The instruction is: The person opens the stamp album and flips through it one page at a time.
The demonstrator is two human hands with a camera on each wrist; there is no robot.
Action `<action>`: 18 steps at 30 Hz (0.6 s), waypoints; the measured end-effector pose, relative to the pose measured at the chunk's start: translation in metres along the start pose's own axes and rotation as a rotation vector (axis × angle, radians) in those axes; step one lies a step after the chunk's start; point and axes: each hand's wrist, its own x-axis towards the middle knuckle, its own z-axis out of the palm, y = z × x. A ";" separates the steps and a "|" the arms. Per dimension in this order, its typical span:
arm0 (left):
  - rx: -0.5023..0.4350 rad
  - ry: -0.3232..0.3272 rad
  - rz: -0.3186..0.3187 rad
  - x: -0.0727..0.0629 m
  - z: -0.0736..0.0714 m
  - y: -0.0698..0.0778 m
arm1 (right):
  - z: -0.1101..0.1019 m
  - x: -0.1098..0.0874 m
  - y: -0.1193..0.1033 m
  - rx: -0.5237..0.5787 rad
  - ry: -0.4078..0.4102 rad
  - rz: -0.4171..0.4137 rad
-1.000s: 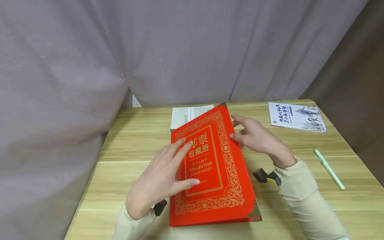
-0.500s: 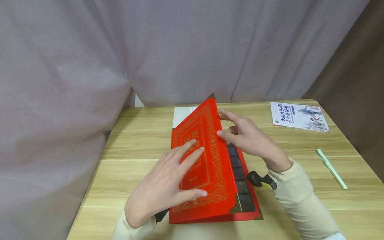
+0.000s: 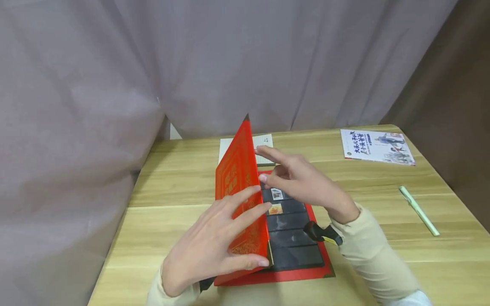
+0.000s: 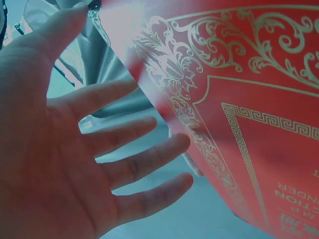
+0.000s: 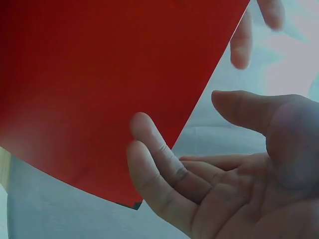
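Observation:
A red stamp album (image 3: 283,278) lies on the table with its gold-patterned front cover (image 3: 234,163) raised almost upright. Inside, a black pocket page (image 3: 296,257) bears two small stamps, one whitish (image 3: 277,194) and one orange (image 3: 275,209). My left hand (image 3: 214,240) is held with fingers spread at the cover's outer side, close to its free edge; whether it touches cannot be told. On the inner side is my right hand (image 3: 306,180). In the right wrist view its fingertips (image 5: 142,124) lie against the plain red inner face, thumb apart from it.
Behind the album lies a white notebook (image 3: 264,140), partly hidden by the cover. A booklet (image 3: 377,146) with printed figures is at the back right, and a pale green pen (image 3: 419,210) lies right of the right arm. Grey curtains (image 3: 229,63) hang behind the wooden table (image 3: 160,229).
The album's cover has swung up and left from nearly closed to almost upright, uncovering the black page and stamps. My right hand has moved left with it; the left hand stays close by.

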 end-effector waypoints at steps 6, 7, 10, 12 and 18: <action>-0.048 0.013 0.037 -0.007 -0.003 -0.006 | 0.005 0.007 0.004 0.005 -0.037 -0.012; -0.050 0.015 0.033 -0.008 -0.004 -0.007 | 0.005 0.009 0.006 0.007 -0.037 -0.017; -0.051 0.030 0.028 -0.011 -0.005 -0.009 | 0.008 0.013 0.012 0.006 -0.032 -0.028; -0.052 0.046 0.032 -0.014 -0.006 -0.010 | 0.009 0.016 0.018 -0.013 -0.025 -0.025; -0.057 0.119 0.073 -0.021 -0.010 -0.014 | 0.011 0.025 0.044 -0.085 0.049 0.008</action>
